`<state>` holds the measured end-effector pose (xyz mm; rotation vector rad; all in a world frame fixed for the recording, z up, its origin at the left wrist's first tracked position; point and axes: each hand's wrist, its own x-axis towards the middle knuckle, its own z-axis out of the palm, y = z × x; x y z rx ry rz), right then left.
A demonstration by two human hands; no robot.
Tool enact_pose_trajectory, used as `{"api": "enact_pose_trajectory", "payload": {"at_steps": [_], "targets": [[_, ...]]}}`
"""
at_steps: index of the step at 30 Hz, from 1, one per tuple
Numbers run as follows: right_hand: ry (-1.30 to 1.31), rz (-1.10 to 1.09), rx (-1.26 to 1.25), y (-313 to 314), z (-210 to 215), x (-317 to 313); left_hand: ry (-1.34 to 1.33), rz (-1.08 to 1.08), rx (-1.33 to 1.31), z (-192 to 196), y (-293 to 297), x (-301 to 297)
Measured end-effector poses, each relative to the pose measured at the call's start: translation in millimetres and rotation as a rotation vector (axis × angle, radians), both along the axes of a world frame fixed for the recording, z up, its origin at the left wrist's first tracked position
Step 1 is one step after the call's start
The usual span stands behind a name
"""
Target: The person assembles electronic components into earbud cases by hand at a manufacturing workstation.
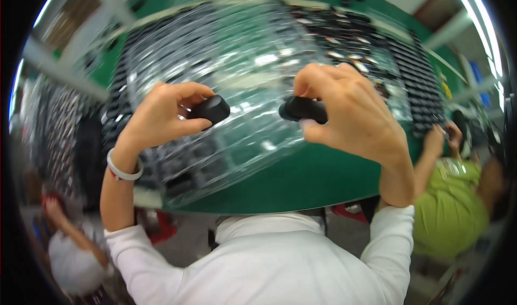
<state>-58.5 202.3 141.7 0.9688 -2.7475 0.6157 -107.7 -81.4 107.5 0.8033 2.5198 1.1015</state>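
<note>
My left hand [167, 111] pinches a small black block with rounded edges [214, 110] between thumb and fingers. To its right, my right hand [344, 106] grips a similar black piece [304, 109], longer in outline, with a round end facing left. A gap separates the two pieces, both held above clear plastic trays [253, 84]. What exactly the pieces are, I cannot make out. A white band [123, 167] circles my left wrist.
The trays lie on a green table [285, 181] whose near edge curves before me. Rows of small dark parts [344, 36] cover its far right. A person in a green top [449, 202] works at my right; another in white [78, 256] sits at lower left.
</note>
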Motion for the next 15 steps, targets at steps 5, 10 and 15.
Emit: {"api": "enact_pose_trajectory", "payload": {"at_steps": [5, 10, 15], "targets": [[0.048, -0.452, 0.014, 65.2, -2.0, 86.5, 0.415, -0.386, 0.086, 1.3, 154.5, -62.7], [-0.156, -0.635, -0.133, 74.6, -54.1, 155.3, 0.626, -0.527, 0.122, -44.1, 326.2, -77.4], [-0.278, -0.765, -0.263, 93.1, -80.3, 189.7, 0.559, -0.54, 0.056, -72.2, 410.0, -70.1]]}}
